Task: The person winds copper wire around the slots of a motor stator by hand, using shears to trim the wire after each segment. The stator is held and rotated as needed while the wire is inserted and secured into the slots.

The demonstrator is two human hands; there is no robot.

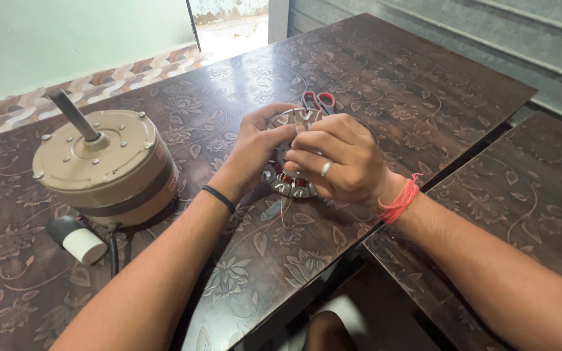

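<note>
Both hands hold a round metal ring point(292, 182) with copper coils, just above the table point(424, 84). Left hand point(255, 153) grips its left side. Right hand point(336, 159) wraps over the top, fingers curled on it. Red-handled scissors point(319, 101) lie just behind. A tan motor point(105, 169) with a shaft sits well off to the left, a black and white cylinder point(78, 239) by it.
</note>
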